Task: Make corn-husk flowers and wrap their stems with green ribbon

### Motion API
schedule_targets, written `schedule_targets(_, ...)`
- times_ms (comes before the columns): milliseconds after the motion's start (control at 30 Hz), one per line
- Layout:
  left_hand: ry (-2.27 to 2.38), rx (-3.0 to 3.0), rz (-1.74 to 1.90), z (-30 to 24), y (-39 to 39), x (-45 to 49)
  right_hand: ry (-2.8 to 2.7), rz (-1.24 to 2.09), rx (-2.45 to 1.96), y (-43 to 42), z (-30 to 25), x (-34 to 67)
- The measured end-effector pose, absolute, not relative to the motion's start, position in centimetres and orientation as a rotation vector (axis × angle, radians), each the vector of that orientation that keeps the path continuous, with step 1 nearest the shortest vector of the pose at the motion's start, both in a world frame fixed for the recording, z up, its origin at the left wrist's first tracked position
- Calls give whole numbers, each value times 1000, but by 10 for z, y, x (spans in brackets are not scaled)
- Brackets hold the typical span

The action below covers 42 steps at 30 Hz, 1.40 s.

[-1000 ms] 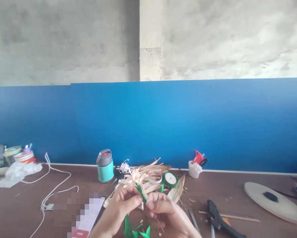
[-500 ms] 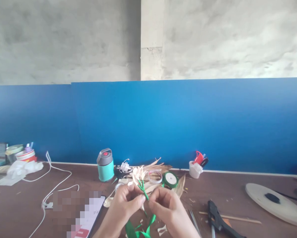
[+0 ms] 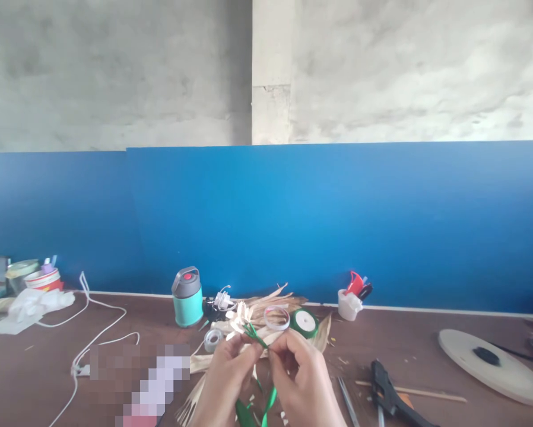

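My left hand (image 3: 227, 375) and my right hand (image 3: 298, 373) meet low in the middle, both pinched on a small handmade flower (image 3: 241, 320) of pale dried leaf strips with a green-wrapped stem (image 3: 256, 336). The left thumb and finger grip the stem just below the petals. From the stem a green ribbon (image 3: 269, 401) hangs down, with my right fingers pinching it. The flower leans up and to the left above the table.
Behind the hands lie dried leaf strips (image 3: 273, 296), a green ribbon spool (image 3: 305, 321), a tape roll (image 3: 213, 340) and a teal flask (image 3: 187, 296). A black glue gun (image 3: 389, 394) and a round wooden disc (image 3: 489, 360) are to the right, a white cable (image 3: 95, 335) to the left.
Both hands have risen slightly and turned the flower, which now leans further left. The green ribbon has moved from the left of the hands to hang between them.
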<state>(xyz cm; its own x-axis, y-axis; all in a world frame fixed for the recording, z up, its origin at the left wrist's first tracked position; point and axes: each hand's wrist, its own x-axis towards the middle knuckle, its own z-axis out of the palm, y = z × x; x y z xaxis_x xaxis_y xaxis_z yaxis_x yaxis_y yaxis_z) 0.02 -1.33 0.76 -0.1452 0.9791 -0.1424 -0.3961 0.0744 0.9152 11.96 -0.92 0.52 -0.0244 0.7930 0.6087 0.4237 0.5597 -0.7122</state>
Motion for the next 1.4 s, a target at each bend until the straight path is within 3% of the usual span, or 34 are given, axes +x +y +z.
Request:
schedule_targets(167, 1000, 747, 1452, 4, -14, 3, -1701, 274, -1028, -6, 0, 120)
schedule_targets(300, 1277, 974, 1556, 7, -16, 0, -1780, 148, -1033, 0, -7, 122)
schedule_targets(500, 1282, 1193, 1363, 9, -11, -13, -1858, 48, -1055, 7, -11, 123)
schedule_targets(1400, 958, 611, 1487, -10, -5, 9, -1752, 103, -1068, 3, -4, 116)
